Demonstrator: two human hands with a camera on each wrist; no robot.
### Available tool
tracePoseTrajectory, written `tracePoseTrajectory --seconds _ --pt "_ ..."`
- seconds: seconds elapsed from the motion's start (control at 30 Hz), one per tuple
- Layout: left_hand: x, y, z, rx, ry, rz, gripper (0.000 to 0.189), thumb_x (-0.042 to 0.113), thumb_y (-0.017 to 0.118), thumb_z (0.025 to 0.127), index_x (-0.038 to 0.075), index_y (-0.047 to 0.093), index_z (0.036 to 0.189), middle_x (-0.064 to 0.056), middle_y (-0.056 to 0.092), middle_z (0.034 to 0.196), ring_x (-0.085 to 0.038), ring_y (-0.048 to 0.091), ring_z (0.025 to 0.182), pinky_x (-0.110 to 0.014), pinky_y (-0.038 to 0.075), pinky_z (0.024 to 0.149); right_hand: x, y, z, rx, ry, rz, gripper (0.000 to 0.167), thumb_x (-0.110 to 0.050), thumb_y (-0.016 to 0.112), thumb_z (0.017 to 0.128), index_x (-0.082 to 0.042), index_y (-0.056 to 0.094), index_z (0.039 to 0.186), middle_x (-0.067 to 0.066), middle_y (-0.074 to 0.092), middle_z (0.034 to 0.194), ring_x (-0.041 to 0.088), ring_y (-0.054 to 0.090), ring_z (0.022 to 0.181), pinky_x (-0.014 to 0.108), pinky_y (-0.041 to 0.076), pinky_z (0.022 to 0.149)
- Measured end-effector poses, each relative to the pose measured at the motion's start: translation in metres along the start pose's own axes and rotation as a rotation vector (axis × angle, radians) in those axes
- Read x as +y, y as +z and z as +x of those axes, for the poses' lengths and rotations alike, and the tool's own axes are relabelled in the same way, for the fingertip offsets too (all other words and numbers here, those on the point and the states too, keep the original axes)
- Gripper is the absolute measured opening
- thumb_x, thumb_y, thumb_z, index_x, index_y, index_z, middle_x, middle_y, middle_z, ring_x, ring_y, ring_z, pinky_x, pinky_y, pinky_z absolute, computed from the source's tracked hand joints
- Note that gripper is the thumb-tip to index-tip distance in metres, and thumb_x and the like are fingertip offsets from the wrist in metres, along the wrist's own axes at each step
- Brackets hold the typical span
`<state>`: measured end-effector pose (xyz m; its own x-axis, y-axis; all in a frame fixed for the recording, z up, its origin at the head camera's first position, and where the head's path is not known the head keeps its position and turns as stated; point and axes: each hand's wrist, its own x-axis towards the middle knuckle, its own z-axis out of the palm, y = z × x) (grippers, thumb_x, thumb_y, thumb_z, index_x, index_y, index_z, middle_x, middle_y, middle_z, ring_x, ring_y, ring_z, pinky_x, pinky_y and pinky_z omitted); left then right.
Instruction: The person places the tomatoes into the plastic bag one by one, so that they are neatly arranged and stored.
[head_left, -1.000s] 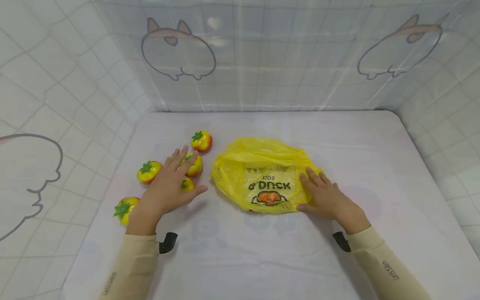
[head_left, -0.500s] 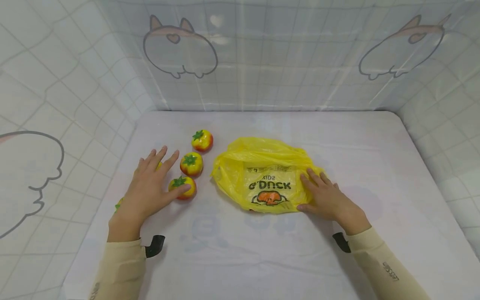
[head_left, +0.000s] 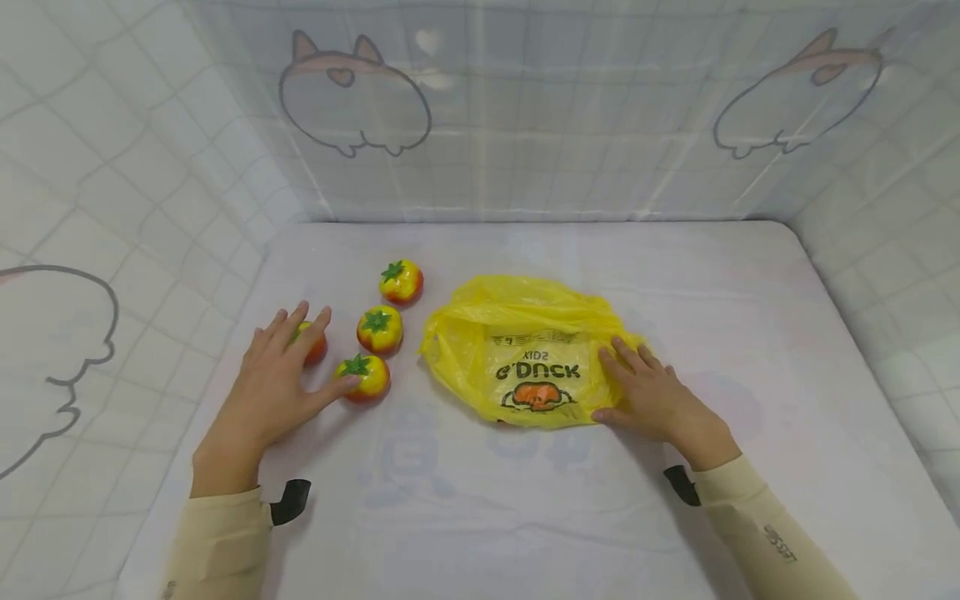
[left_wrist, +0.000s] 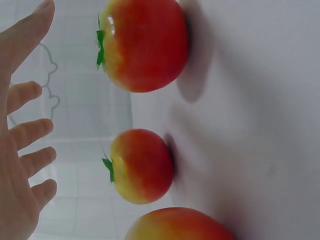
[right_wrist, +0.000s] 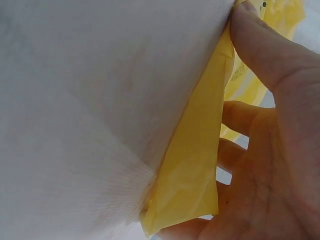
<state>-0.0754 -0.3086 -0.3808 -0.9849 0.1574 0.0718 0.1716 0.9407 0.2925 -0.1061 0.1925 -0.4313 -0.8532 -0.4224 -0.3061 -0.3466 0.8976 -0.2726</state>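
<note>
The left hand [head_left: 270, 379], spread toward one o'clock, hovers above a glossy, round red-and-yellow tomato [head_left: 317, 347], partly hiding it. Three matching green-leaved tomatoes [head_left: 380, 332] sit leaves-up nearby, in a row from seven to one o'clock. Mid-way on the white counter [head_left: 480, 525], the crumpled yellow plastic bag [head_left: 517, 354] stretches nine to three o'clock, its lettering topped toward six. Since half a second ago the left hand has shifted toward eight. The right hand [head_left: 651, 396], fingers spread toward ten, rests on the bag's three-o'clock end.
</note>
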Motion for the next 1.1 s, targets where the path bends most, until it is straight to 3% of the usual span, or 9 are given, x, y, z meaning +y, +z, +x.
tracePoseTrajectory --seconds 0.37,0.77,1.0,1.1 --pt "-0.009 0.009 -0.009 -0.01 -0.025 -0.033 0.105 0.062 0.075 0.086 0.015 0.024 0.164 -0.025 0.018 0.168 -0.056 0.014 0.151 -0.071 0.005 0.122 0.0 -0.001 0.0 0.005 0.001 -0.001 0.095 -0.054 0.071 0.092 -0.007 0.027 0.163 0.023 0.014 0.17 0.06 0.015 0.149 0.082 0.027 0.106" --pt "-0.019 0.019 -0.022 0.004 -0.041 -0.037 0.111 0.064 0.081 0.078 0.01 0.031 0.161 -0.023 0.02 0.168 -0.055 0.017 0.15 -0.073 0.005 0.12 0.001 0.001 0.0 0.013 0.007 -0.009 0.095 -0.055 0.071 0.092 -0.007 0.028 0.162 0.022 0.014 0.17 0.059 0.016 0.149 0.081 0.028 0.106" --pt "-0.015 0.035 -0.021 0.056 0.044 -0.04 0.112 0.058 0.088 0.073 0.013 0.035 0.16 -0.019 0.035 0.162 -0.049 0.032 0.144 -0.073 0.03 0.112 0.002 0.004 -0.001 0.023 -0.004 -0.01 0.096 -0.056 0.07 0.092 -0.006 0.027 0.163 0.022 0.013 0.17 0.059 0.015 0.149 0.082 0.028 0.106" --pt "-0.012 0.04 -0.018 0.031 0.05 -0.051 0.112 0.059 0.088 0.073 0.013 0.035 0.16 -0.018 0.039 0.16 -0.046 0.034 0.145 -0.07 0.035 0.11 0.002 0.004 -0.001 0.026 -0.008 -0.009 0.096 -0.056 0.07 0.092 -0.006 0.027 0.163 0.022 0.013 0.17 0.059 0.015 0.149 0.082 0.028 0.106"
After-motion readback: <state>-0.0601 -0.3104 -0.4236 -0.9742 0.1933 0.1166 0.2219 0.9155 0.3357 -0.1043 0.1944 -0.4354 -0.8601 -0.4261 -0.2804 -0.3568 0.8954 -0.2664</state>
